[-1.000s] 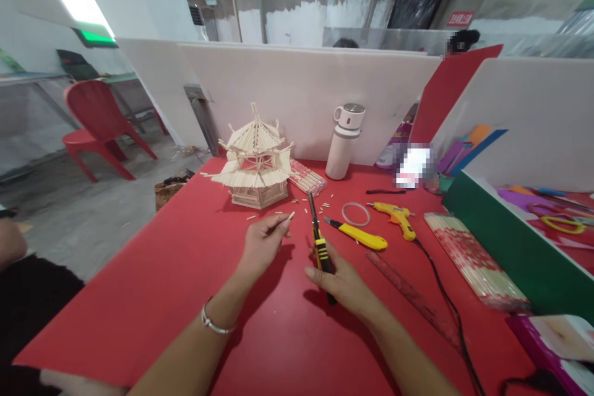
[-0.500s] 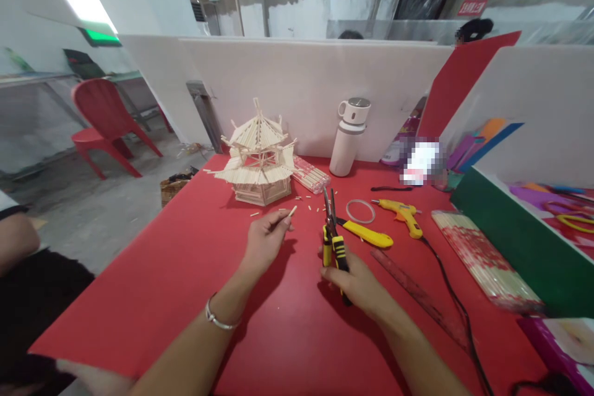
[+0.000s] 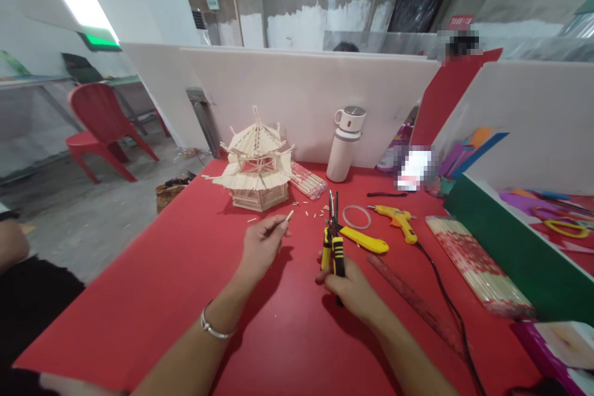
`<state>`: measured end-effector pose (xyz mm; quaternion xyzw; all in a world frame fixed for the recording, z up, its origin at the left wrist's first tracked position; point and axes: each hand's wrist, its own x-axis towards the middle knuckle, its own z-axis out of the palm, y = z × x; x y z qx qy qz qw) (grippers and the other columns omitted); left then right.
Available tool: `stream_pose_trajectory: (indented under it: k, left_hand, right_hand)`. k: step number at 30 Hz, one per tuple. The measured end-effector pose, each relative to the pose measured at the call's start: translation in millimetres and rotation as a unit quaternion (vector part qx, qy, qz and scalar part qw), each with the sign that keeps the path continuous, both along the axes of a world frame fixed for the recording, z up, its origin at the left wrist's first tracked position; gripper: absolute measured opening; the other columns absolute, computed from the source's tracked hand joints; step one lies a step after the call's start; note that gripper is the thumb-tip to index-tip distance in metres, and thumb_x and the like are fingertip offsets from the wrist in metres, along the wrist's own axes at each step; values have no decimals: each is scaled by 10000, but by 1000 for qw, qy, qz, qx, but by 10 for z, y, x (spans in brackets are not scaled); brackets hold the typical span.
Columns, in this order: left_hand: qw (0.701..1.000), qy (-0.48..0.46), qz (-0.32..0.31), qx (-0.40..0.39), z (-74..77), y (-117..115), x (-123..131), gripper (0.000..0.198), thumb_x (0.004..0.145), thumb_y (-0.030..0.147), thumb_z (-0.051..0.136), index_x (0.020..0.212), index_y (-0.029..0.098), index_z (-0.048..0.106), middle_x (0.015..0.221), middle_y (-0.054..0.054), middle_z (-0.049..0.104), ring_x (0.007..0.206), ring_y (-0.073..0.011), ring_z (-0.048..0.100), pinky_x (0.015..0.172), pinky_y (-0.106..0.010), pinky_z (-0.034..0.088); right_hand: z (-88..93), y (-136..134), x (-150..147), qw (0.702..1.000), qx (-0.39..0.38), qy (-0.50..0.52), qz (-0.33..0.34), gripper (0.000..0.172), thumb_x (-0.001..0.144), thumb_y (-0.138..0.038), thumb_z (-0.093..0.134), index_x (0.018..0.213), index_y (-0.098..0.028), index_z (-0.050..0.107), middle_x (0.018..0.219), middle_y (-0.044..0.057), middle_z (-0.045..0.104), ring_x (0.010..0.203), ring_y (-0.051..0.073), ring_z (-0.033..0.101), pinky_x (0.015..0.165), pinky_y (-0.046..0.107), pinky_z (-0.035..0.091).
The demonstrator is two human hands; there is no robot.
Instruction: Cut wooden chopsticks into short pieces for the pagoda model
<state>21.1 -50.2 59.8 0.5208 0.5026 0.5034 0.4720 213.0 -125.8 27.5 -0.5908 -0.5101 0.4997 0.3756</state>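
My left hand point(image 3: 264, 241) pinches a short wooden stick point(image 3: 290, 216) between thumb and fingers, its pale end pointing up. In my right hand point(image 3: 348, 284) is a pair of long-nose pliers point(image 3: 333, 235) with yellow and black handles, jaws upward and slightly parted. Behind the left hand stands a pagoda model point(image 3: 258, 164) built of thin wooden sticks, with two tiers of roof. Short cut stick pieces point(image 3: 315, 215) lie scattered on the red tabletop point(image 3: 273, 334) between the model and the pliers. A yellow utility knife point(image 3: 364, 239) lies just right of the pliers.
A yellow glue gun point(image 3: 396, 218), a clear ring point(image 3: 356, 216) and a red ruler point(image 3: 413, 303) lie to the right. Stick packs point(image 3: 480, 263) lie beside a green box point(image 3: 510, 241). A white bottle point(image 3: 343, 145) stands at the back partition. Another person's arm point(image 3: 13, 235) shows at left.
The camera view has shifted slightly, so the scene sits a little lower and further left. Both hands keep their holds on the stick and pliers.
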Motion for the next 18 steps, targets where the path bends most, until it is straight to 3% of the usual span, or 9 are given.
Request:
stream_pose_trajectory:
  k: [3,5,7,12,18]
  left_hand:
    - [1000,-1,-1,-3,6,-1,-4,301,747,405,727,864,127,715,639,-8,653,420,-52,420,429,-207,323]
    - [1000,-3,-7,1,3,-2,-5,291,760,403,722,865,132,708,642,-7,652,420,-54,422,430,-208,319]
    - [1000,1,-15,12,-8,-1,-7,272,781,400,711,854,138,707,648,-6,651,427,-57,426,438,-211,323]
    - [997,46,-37,58,-26,-12,-13,243,842,379,656,784,147,697,669,-8,642,478,-69,439,482,-218,352]
    - [986,102,-88,101,53,-63,1,223,873,320,583,753,154,672,688,-14,651,646,-119,571,646,-226,448]
  right_hand:
    - [-24,-9,52,993,64,-101,-1,620,649,-175,506,1265,-198,572,1101,91,678,910,258,659,825,400,520]
    - [-16,-23,69,978,100,-183,-7,803,673,-141,523,1464,-252,448,1374,112,586,1153,313,617,954,455,488]
    - [0,-34,62,965,104,-242,1,895,700,-121,536,1556,-275,328,1509,123,486,1286,355,549,1019,500,456]
    - [20,-41,6,944,94,-314,25,918,757,-122,571,1602,-237,233,1541,174,444,1327,405,520,1015,536,466]
    - [49,-43,-4,928,89,-358,44,863,815,-139,537,1606,-186,195,1568,184,402,1336,370,514,1012,495,474]
